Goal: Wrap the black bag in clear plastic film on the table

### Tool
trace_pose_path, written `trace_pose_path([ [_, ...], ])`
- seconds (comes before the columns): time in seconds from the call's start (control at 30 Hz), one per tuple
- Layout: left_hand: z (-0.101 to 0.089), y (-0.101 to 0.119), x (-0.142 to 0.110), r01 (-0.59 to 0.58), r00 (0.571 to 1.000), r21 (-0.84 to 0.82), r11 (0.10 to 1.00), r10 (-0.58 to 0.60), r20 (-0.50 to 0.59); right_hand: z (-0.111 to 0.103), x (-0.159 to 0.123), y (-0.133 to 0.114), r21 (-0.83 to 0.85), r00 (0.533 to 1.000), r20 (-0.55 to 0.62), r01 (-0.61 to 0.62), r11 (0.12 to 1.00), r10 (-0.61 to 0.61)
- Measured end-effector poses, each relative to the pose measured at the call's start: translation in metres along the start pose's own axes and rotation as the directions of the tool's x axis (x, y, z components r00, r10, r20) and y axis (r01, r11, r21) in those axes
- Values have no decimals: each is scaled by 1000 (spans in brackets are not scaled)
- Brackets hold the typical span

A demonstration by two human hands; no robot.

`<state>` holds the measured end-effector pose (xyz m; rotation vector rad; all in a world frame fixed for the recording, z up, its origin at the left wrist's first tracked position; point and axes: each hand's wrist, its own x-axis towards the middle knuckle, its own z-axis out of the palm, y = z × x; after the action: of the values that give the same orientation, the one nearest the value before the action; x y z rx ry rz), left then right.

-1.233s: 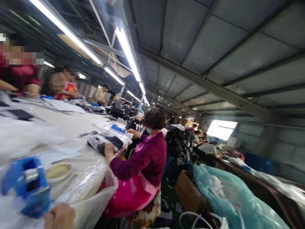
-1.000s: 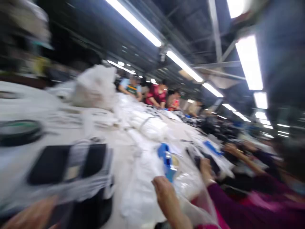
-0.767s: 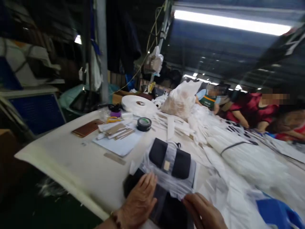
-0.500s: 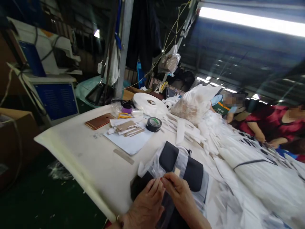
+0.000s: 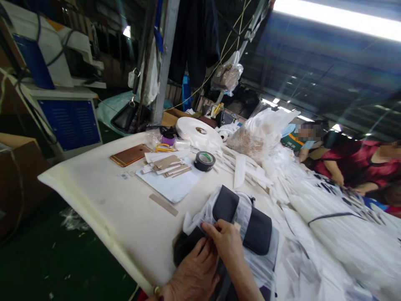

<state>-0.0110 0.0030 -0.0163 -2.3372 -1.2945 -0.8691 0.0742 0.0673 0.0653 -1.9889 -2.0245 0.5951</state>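
A black and grey pouch point(image 5: 247, 219) in a clear plastic bag lies on the white table point(image 5: 106, 196) near the front edge. My right hand point(image 5: 227, 242) rests on it, fingers pinched together on the thin plastic at the bag's left end. My left hand point(image 5: 194, 274) lies just below, fingers curled against the dark lower part of the pouch, partly under the right hand. What the left fingers grip is hidden.
A roll of black tape point(image 5: 204, 160), card strips on a pale sheet point(image 5: 171, 184), a phone in a brown case point(image 5: 130, 154) and a white tape reel point(image 5: 198, 131) lie farther back. White bags point(image 5: 338, 221) pile to the right. Other people point(image 5: 354, 165) work across the table.
The view swung from the row of workers on the right back to the table in front of me. Both hands came down on the bagged pouch, and the right hand pinched its plastic.
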Motion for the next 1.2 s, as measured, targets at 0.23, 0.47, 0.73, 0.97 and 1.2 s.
trace_pose_path([
  [0.23, -7, -2, 0, -59, 995, -12, 998, 59, 76, -4, -6, -11, -19, 998, -48, -40, 999, 39],
  [0.47, -4, -6, 0, -124, 983, 89, 988, 135, -124, -13, -5, -1, 183, 992, 105, -82, 980, 64],
  [0.73, -1, -11, 1, -192, 963, 117, 974, 210, -170, -9, -8, -3, 231, 986, 19, -164, 959, 164],
  [0.97, -4, -14, 3, -258, 942, 169, 951, 287, -175, -15, -17, 6, 118, 975, -132, -162, 980, 177],
  [1.2, -8, -16, 7, -322, 918, 215, 922, 360, -167, -27, -36, 25, 35, 984, -161, -72, 997, 77],
])
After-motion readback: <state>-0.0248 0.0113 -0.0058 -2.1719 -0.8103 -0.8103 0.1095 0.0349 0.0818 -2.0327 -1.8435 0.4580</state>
